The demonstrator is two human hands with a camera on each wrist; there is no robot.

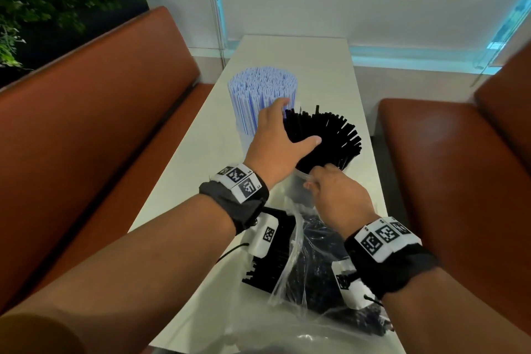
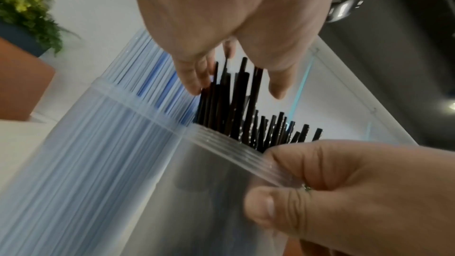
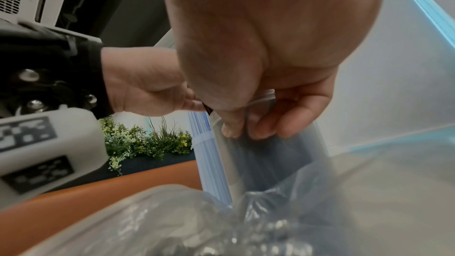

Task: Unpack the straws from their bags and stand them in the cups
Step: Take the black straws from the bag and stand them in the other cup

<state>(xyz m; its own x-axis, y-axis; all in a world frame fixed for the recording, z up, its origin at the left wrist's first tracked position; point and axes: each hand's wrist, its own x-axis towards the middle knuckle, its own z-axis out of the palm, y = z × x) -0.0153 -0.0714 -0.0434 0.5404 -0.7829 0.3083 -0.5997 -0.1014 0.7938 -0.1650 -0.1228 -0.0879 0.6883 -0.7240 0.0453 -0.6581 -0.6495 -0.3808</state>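
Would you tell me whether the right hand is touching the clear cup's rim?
Touching: the left wrist view shows the right hand pinching the clear cup at its rim.

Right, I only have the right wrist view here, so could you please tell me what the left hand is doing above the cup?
Observer: The left hand rests with its fingers spread on the tips of the black straws that stand in the clear cup.
Operator: Thank you. Do those straws stand tidily?
Observer: No, they fan out to the right, with uneven tips.
Operator: And is anything left to unpack?
Observer: Yes, a flat bundle of black straws lies on the table nearer the person, beside a crumpled plastic bag.
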